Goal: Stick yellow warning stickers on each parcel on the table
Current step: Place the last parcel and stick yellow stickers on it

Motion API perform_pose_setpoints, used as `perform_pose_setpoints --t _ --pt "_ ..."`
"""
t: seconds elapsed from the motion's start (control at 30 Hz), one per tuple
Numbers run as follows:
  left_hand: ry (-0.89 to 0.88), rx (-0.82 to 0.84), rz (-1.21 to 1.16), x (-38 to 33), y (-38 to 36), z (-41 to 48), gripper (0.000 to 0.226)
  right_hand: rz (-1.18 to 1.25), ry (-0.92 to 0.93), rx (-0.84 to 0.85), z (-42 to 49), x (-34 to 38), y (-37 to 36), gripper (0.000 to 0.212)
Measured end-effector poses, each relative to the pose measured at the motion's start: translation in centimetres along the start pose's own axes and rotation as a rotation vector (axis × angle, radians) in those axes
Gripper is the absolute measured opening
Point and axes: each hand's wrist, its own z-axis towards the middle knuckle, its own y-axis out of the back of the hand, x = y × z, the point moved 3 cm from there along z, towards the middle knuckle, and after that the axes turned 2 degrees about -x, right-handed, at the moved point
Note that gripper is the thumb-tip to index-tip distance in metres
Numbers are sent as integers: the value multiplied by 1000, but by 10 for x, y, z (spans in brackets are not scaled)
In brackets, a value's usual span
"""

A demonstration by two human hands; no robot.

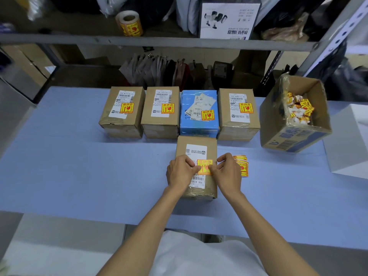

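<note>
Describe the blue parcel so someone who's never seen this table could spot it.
On the pale blue table, four parcels stand in a row along the far edge. The blue parcel is third from the left, the only one wrapped in blue; the boxes beside it are brown cardboard.

Packing bench under a storage rack.
A pale blue tabletop (pixel 69 166) stands before a grey metal shelf (pixel 179 41) with a perforated upright post (pixel 326 42); a white printed carton (pixel 229 18) sits on it, and flat pouches (pixel 159 70) stand in a row beneath.
</note>
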Motion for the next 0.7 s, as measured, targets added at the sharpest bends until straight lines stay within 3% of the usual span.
perform_pose_setpoints --t 0.07,0.13,0.2,0.37,0.5,0.6,0.7 --pt "-48 23 2 0 1 1 19 -60 7 -43 -1 -4 7 32" --pt "-116 55 -32 -2 1 1 15 4 48 -39 1 -9 10 23" --pt "-196 99 -36 -5 0 1 15 78 129 12 2 -9 8 12" --pt "-245 124 50 -5 5 4 15 33 235 135 3 -4 -2 18" --pt "-217 52 98 0 15 9 9 -57 196 23 7 -15 10 21" --pt "-258 82 106 -6 13 7 18 5 224 46 5 -9 11 14" --pt "-323 120 149 -14 9 2 33 -11 285 134 4 3 1 29"
